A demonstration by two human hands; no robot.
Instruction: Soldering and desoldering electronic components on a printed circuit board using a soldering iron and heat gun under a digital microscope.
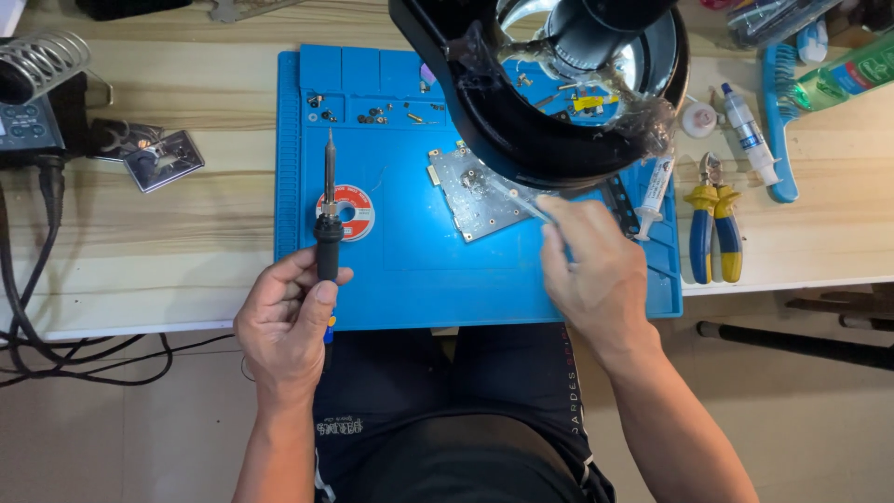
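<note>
Nearest the lens, the black magnifier lamp [559, 140] hangs over the far right of the blue work mat [410, 279], its ring blocking part of the view. Under it lies the circuit board [475, 191], flat on the mat, right of centre. The right hand [596, 270] pinches a pair of slim tweezers [517, 198], tips down on the board. The left hand [284, 321], near left, is wrapped around the black grip of a soldering iron [328, 210], tip pointing away, over a red-and-white solder wick reel [349, 212]. That board looks light, stiff and fragile, best steadied by its edges. Yellow-and-blue pliers [715, 233] rest to the right on the wooden table [186, 242].
</note>
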